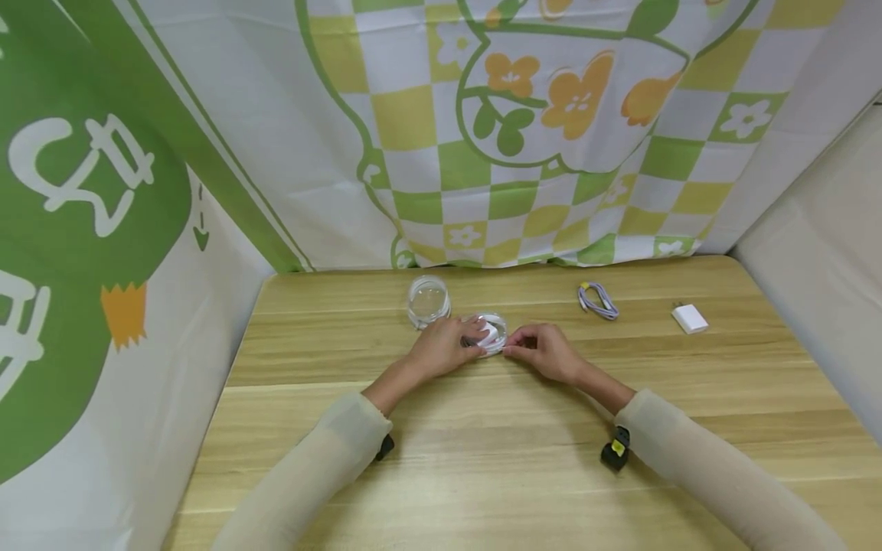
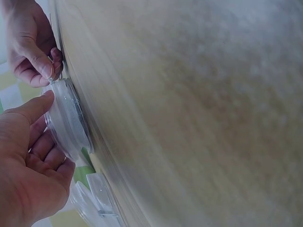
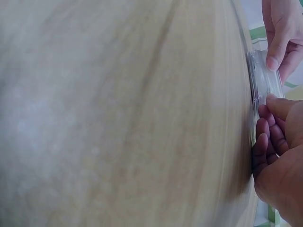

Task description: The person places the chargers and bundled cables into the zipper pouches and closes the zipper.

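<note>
Left hand (image 1: pixel 444 346) has its grip curled on the coil (image 1: pixel 493 348), which rests on the surface (image 1: pixel 475 451); right hand (image 1: pixel 549 353) pinches its right edge. Better hold it steady and work this edge gently.

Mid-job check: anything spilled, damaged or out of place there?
Nothing stands out. The left hand holds one white coil, and the right hand pinches at its edge. The other coil, purple cable and charger rest on the table; no spill or damage shows, though fine detail is too small to judge.
</note>
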A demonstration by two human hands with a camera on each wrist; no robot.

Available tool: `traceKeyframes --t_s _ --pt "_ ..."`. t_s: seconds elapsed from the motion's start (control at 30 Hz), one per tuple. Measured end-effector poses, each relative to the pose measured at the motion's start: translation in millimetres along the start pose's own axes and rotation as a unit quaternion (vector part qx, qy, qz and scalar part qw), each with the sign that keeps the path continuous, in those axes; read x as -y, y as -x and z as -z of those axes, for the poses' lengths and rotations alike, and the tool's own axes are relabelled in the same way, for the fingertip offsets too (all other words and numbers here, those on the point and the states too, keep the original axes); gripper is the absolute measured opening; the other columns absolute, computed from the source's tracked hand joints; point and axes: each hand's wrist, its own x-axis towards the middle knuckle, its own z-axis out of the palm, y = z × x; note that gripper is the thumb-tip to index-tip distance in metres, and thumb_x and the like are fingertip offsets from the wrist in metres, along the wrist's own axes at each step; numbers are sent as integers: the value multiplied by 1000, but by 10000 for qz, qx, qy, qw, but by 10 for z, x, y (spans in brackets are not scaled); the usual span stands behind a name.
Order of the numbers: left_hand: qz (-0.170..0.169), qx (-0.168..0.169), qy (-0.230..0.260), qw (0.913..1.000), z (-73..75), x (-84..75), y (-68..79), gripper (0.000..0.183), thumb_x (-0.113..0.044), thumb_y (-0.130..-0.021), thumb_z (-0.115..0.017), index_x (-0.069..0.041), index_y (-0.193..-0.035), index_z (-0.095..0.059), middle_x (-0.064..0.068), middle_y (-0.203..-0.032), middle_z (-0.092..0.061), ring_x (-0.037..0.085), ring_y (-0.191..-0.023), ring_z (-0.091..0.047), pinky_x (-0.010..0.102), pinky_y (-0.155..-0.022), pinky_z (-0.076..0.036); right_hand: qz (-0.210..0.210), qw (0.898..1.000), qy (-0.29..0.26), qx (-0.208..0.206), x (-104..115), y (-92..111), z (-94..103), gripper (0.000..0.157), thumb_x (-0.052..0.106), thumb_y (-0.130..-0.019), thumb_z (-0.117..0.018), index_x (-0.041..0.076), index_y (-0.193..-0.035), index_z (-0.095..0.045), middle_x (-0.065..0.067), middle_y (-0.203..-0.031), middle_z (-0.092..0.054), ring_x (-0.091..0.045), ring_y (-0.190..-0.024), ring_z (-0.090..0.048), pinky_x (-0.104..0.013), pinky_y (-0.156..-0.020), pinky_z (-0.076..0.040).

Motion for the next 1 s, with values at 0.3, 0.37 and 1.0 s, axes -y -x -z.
traceKeyframes --t_s 0.3,0.37,1.0 --pt "-4 62 145 9999 8 28 -27 33 -24 -95 -82 -12 -125 -77 3 -140 -66 23 -139 -58 42 -118 -47 -18 10000 -11 -81 -50 -13 61 6 10 -95 -80 4 -94 -81 -1 -86 -77 -12 -79 -66 -22 -71 -56" --pt "-20 43 146 9999 8 29 -28 32 -23 -94 -82 -11 -124 -77 3 -139 -66 23 -138 -59 42 -117 -48 -87 9999 27 -94 -59 -16 76 8 12 -95 -80 4 -94 -81 0 -86 -77 -12 -80 -67 -22 -73 -56" --pt "-20 -18 180 9998 6 29 -17 30 -20 -94 -83 -9 -121 -78 4 -136 -69 21 -136 -62 41 -115 -50 -246 9992 38 -319 -160 -115 163 5 8 -94 -81 4 -92 -79 -4 -82 -75 -9 -69 -61 -20 -61 -51"
